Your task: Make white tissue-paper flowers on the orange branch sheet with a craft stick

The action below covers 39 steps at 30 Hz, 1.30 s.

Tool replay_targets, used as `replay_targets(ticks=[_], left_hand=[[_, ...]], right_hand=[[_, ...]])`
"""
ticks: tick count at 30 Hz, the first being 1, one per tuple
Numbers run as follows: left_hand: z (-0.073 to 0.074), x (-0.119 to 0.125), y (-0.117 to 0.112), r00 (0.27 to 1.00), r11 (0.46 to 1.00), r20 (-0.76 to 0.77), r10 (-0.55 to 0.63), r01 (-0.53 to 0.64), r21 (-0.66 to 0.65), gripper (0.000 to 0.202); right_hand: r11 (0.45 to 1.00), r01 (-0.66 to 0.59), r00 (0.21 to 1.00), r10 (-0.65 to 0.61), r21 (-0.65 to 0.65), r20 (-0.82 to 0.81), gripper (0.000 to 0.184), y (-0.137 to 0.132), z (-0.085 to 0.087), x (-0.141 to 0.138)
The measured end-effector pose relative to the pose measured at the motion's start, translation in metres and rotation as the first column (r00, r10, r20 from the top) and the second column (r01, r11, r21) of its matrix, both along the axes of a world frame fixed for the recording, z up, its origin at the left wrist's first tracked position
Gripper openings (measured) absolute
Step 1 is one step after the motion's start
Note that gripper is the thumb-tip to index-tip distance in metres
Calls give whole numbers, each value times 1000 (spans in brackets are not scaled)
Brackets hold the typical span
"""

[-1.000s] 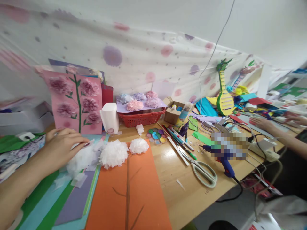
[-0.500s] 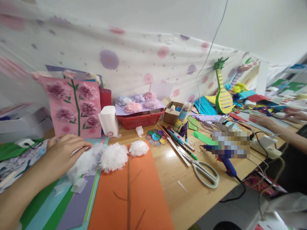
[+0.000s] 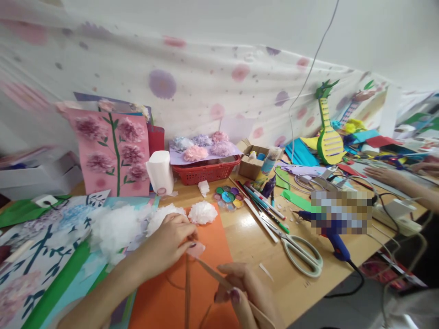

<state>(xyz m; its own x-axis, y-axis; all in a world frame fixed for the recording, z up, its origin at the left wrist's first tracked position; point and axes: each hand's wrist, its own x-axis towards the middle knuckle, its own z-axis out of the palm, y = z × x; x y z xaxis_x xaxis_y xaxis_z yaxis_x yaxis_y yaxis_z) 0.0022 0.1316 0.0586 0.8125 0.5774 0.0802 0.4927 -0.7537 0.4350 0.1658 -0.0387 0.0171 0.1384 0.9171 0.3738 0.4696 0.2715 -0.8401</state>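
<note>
My left hand [image 3: 166, 244] pinches a small piece of thin white paper [image 3: 198, 249] above the orange sheet [image 3: 156, 301]. A slim wooden stick [image 3: 210, 271] lies in the closed fingers of my right hand [image 3: 248, 292], its tip touching or very near that piece. Drawn brown branches run down the orange sheet. Two white paper pompoms sit at its top: one pompom [image 3: 203, 213] shows whole, and the other pompom [image 3: 161, 215] is partly covered by my left hand. Left of them a heap of white paper pieces [image 3: 115, 228] rests on coloured sheets.
Scissors [image 3: 302, 256], pens [image 3: 270, 208], a paint palette [image 3: 228, 196] and a blue glue gun [image 3: 338, 244] with its cord lie to the right. Behind stand a red basket [image 3: 206, 173] and a pink flower picture [image 3: 99, 151]. Another person's hand [image 3: 380, 173] rests at far right.
My left hand has moved right from the white paper heap to above the orange sheet, now with a paper piece. My right hand has come into view holding the stick.
</note>
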Motion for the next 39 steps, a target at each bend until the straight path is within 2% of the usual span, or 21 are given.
replay_targets(ticks=[4,8,11,17,21,23,26,30,33,39], left_hand=[[-13,13,10,999,995,8,-39,38,95,17],[-24,18,16,999,985,43,-9,1,173,16],[-27,21,17,997,977,73,23,-38,209,15],[-25,24,17,992,959,120,41,-73,275,18],[-27,16,3,976,917,210,57,-134,376,15],[-31,9,-10,972,914,233,39,-129,385,11],[-43,1,-28,984,934,176,-3,-60,351,11],[-57,-2,-36,1000,957,-25,11,-4,290,15],[-58,-1,-34,992,970,-128,-5,36,239,19],[-53,1,-34,981,979,-194,-15,54,196,19]], right_hand=[[997,79,966,-77,1,248,24,15,2,13],[998,2,916,22,-60,401,19,28,6,17],[995,-49,891,80,-82,447,18,36,10,17],[985,-36,843,121,-169,524,17,47,10,16],[984,-30,822,125,-177,555,21,53,9,13],[982,-30,815,133,-189,564,22,55,9,13],[975,-39,813,157,-217,560,22,55,7,14],[968,-42,830,171,-246,531,18,52,5,17],[966,-30,819,172,-258,547,17,52,4,18],[963,-17,760,186,-268,623,17,59,5,13]])
